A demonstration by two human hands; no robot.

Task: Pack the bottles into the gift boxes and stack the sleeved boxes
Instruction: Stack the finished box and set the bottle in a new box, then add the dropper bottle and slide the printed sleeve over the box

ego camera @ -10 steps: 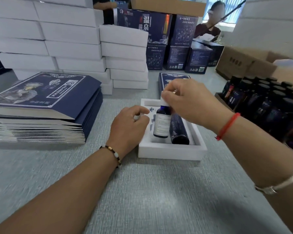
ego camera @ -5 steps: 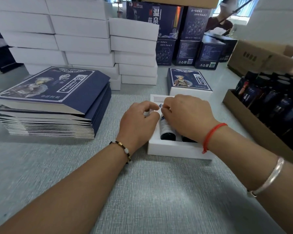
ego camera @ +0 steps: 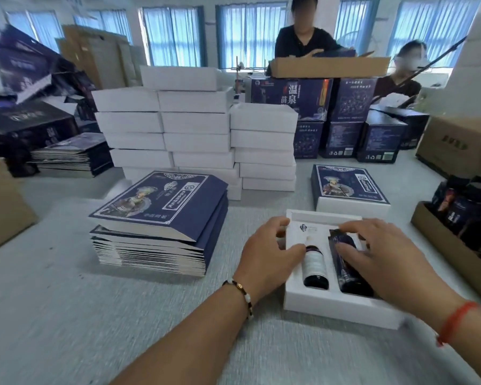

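An open white gift box (ego camera: 331, 308) lies on the table in front of me. Two dark bottles lie side by side in its insert: a white-labelled bottle (ego camera: 315, 266) on the left and a dark blue bottle (ego camera: 345, 266) on the right. My left hand (ego camera: 267, 252) rests on the box's left edge, its thumb touching the left bottle's neck. My right hand (ego camera: 381, 257) lies flat over the right bottle, fingers spread. A sleeved box (ego camera: 347, 187) sits just behind. A stack of flat blue sleeves (ego camera: 161, 218) is to the left.
Stacks of white boxes (ego camera: 195, 134) stand behind the sleeves. A cardboard tray of dark bottles (ego camera: 461, 218) sits at the right edge. Blue cartons (ego camera: 342, 120) line the back, with two people behind them. Brown cartons stand at the far left and right.
The white-labelled bottle went from held upright over the box to lying in its slot. Both hands spread apart over the box. The camera tilted up, showing the room.
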